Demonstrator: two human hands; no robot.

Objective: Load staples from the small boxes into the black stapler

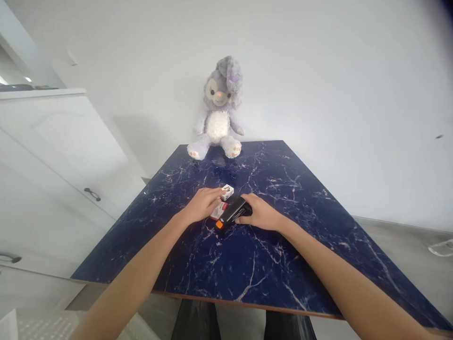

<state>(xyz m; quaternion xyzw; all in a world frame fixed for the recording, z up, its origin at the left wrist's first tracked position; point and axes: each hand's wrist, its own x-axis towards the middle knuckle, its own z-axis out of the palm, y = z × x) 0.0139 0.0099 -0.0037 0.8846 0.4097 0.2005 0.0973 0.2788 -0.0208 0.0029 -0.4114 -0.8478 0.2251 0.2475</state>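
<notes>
In the middle of the table, my right hand is closed around the rear of a black stapler with an orange tip that points toward me and to the left. My left hand is at the stapler's left, its fingers bent over a small white box with dark and red print. Close to its thumb lies a red-and-white box, right beside the stapler. Part of both boxes is hidden by my left fingers.
A grey plush rabbit sits at the far edge of the dark blue marbled table, against the white wall. At the left stands a white cabinet with dark handles. My legs show under the near edge.
</notes>
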